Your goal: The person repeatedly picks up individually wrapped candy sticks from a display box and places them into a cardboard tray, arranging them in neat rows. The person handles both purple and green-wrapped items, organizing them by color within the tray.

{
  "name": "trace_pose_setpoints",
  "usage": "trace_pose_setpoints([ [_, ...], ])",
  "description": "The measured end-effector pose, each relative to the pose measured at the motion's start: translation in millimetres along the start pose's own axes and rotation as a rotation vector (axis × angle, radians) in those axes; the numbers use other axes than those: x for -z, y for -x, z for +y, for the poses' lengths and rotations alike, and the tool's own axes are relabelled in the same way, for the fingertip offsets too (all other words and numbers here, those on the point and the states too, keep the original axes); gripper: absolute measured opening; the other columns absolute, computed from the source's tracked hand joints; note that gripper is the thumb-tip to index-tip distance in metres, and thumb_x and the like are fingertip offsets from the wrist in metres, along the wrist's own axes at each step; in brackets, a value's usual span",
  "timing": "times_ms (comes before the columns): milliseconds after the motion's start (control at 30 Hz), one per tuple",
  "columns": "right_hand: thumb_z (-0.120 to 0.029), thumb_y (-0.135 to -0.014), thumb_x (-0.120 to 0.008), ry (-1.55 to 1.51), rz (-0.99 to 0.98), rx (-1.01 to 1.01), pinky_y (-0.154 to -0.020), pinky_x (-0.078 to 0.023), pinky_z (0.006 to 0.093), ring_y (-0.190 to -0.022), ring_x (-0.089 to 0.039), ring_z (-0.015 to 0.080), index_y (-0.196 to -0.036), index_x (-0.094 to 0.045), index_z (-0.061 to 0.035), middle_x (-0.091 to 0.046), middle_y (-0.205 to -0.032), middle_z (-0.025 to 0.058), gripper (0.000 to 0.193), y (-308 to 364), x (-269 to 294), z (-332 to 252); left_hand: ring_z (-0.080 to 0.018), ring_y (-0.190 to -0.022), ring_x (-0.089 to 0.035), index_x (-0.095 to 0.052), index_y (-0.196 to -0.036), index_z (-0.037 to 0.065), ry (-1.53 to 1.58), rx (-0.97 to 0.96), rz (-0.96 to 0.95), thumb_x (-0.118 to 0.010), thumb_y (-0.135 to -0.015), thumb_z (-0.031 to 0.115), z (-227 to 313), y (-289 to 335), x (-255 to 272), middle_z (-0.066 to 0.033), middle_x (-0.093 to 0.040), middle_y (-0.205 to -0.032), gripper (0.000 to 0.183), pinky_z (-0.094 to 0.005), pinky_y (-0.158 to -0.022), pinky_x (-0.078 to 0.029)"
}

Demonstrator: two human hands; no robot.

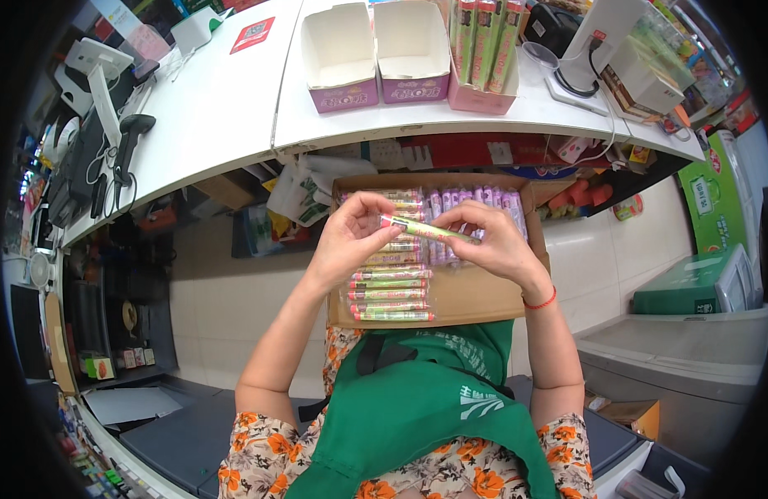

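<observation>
Between both hands I hold up a wrapped candy stick (424,228), slim, pale green with a red end. My left hand (356,237) pinches its red end, and my right hand (486,239) grips the other end. Below it, a cardboard box (475,295) rests at my lap. Rows of similar green and pink sticks (390,294) lie in its left side. Purple-wrapped sticks (475,200) fill the far right part. My hands hide some of the sticks.
On the white counter (209,100) stand two open purple cartons (342,93) with bare white insides. A pink carton (482,98) beside them holds upright green sticks. A barcode scanner (131,137) sits at the left. A green bin (691,283) is on the right.
</observation>
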State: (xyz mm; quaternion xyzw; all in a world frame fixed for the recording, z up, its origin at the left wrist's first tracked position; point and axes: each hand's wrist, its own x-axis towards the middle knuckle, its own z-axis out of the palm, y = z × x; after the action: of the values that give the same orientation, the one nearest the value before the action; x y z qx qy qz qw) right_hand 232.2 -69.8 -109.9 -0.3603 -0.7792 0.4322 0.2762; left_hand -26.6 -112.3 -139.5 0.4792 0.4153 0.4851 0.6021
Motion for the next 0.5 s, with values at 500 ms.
trace_pose_setpoints([
  [500, -0.009, -0.086, -0.071, -0.058, -0.174, -0.144, -0.083, -0.056, 0.0327, -0.092, -0.07, 0.0207, -0.11, -0.074, -0.0026, -0.072, -0.1, 0.0114, 0.025, 8.9, -62.2, 38.3, -0.0223, -0.09, -0.066, -0.072, -0.104, 0.004, -0.799, -0.01, -0.058, -0.079, -0.084, 0.011, -18.9, 43.0, 35.4, -0.0073, -0.07, -0.096, 0.023, -0.0345, -0.075, -0.055],
])
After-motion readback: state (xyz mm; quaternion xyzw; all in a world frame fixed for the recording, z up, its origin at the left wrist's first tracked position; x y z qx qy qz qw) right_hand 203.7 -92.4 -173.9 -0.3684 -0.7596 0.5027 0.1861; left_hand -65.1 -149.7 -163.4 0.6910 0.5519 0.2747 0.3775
